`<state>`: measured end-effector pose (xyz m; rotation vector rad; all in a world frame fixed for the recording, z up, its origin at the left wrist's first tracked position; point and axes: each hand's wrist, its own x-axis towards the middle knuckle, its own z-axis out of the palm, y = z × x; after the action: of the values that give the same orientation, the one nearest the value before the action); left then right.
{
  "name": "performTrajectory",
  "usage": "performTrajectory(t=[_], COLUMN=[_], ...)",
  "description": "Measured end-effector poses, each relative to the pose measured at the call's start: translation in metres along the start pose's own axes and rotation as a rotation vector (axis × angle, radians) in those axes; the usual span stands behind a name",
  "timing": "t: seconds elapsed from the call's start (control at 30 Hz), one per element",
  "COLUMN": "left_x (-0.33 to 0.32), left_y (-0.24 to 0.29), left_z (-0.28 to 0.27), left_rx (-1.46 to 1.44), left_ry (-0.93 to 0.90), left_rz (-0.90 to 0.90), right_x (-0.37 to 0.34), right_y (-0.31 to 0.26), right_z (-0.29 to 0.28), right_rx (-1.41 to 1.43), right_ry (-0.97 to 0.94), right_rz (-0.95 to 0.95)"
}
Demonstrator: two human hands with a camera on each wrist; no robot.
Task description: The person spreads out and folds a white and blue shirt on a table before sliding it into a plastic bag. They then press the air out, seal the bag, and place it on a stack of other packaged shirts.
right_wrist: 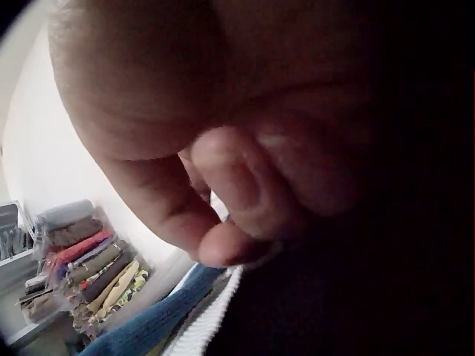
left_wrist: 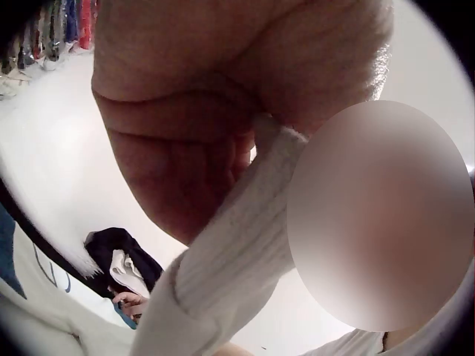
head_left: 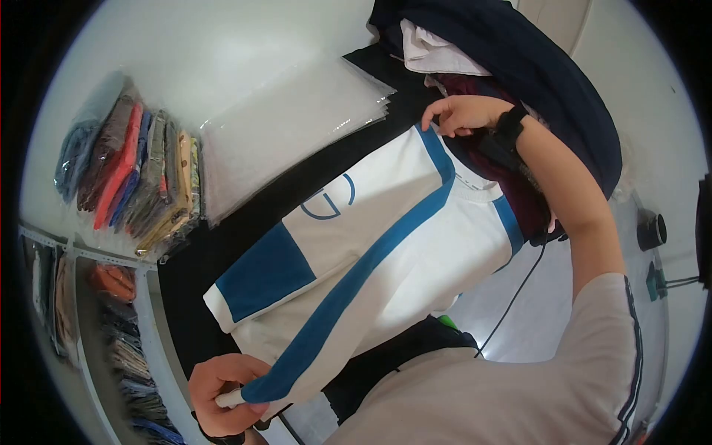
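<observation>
1. The white and blue sweater [head_left: 378, 248] lay across the middle of the counter [head_left: 182, 285], and some of it seemed to hang past the near edge.
2. The left hand [head_left: 210, 386] was by the counter's near left corner. Its grip was curled round the white cuff [left_wrist: 237, 237] of a sleeve with a long blue stripe.
3. The right hand [head_left: 469, 113] was at the sweater's other end, near the neck hole. Its grip seemed to pinch the blue edge there; the right wrist view was dark, so just how much cloth it had was hard to tell.
4. The step looked like pulling the sweater straight. To do that well, both hands needed to pull softly and evenly, so the sleeve stayed smooth and the stripe did not twist.
5. There was a wrinkle beside the blue patch [head_left: 267, 271]. A flat palm would likely smooth it better than a hard tug, which could stretch the cuff.
6. The blue letters [head_left: 328, 200] faced up, so it seemed best to keep that side flat.
7. Clear bags [head_left: 289, 137] lay along the far edge, and a dark pile of clothes [head_left: 571, 89] was at the right end. Keeping the sweater off both looked wise, because it might bump the bags or catch on the pile.
</observation>
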<state>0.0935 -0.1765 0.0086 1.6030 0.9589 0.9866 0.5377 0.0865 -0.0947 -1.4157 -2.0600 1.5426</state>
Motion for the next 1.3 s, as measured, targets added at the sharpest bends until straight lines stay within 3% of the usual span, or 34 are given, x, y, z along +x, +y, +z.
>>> performTrajectory(t=[0.1, 0.17, 0.23, 0.3, 0.37, 0.43, 0.5, 0.57, 0.7, 0.87, 0.97, 1.07, 1.1, 1.17, 1.3], left_x=[-0.005, -0.012, -0.024, -0.030, -0.005, 0.010, 0.000, 0.005, 0.001, 0.001, 0.003, -0.003, -0.004, -0.005, -0.004], left_y=[-0.007, -0.013, -0.024, -0.049, -0.044, -0.076, -0.123, -0.137, -0.122, -0.073, -0.087, -0.142, -0.145, -0.151, -0.138], left_z=[-0.009, -0.017, -0.030, -0.044, -0.058, -0.069, -0.111, -0.100, -0.097, -0.077, -0.088, -0.106, -0.112, -0.113, -0.111], left_rx=[0.103, 0.173, 0.142, 0.053, 0.000, 0.083, 0.153, -0.008, 0.193, -0.231, -0.209, 0.057, 0.119, -0.094, 0.033], left_ry=[-0.005, -0.005, 0.248, 0.716, 0.550, 0.697, 0.378, 0.516, 0.463, 0.549, 0.566, 0.480, 0.431, 0.496, 0.477], left_rz=[-0.015, -0.021, 0.055, 0.032, -0.147, -0.370, -0.595, -0.524, -0.448, -0.252, -0.337, -0.452, -0.574, -0.543, -0.528], right_x=[0.000, 0.000, 0.002, 0.003, 0.004, 0.007, 0.009, 0.009, 0.018, 0.018, 0.019, 0.020, 0.021, 0.022, 0.021], right_y=[-0.002, -0.003, -0.005, -0.007, -0.010, -0.009, -0.008, -0.007, 0.000, -0.005, -0.006, -0.003, -0.003, -0.002, -0.005], right_z=[0.001, 0.001, 0.002, 0.004, 0.005, 0.006, 0.007, 0.006, 0.007, 0.002, 0.004, 0.001, 0.001, 0.002, 0.004], right_rx=[0.079, 0.069, 0.046, 0.027, -0.006, -0.007, -0.015, 0.027, 0.022, 0.026, 0.029, 0.059, 0.057, 0.035, 0.026], right_ry=[0.004, -0.037, -0.017, 0.003, 0.053, 0.059, 0.050, 0.074, 0.177, 0.156, 0.163, 0.161, 0.160, 0.207, 0.170], right_rz=[-0.073, 0.022, 0.059, 0.091, 0.142, 0.137, 0.124, 0.107, 0.096, 0.164, 0.172, 0.195, 0.188, 0.220, 0.202])
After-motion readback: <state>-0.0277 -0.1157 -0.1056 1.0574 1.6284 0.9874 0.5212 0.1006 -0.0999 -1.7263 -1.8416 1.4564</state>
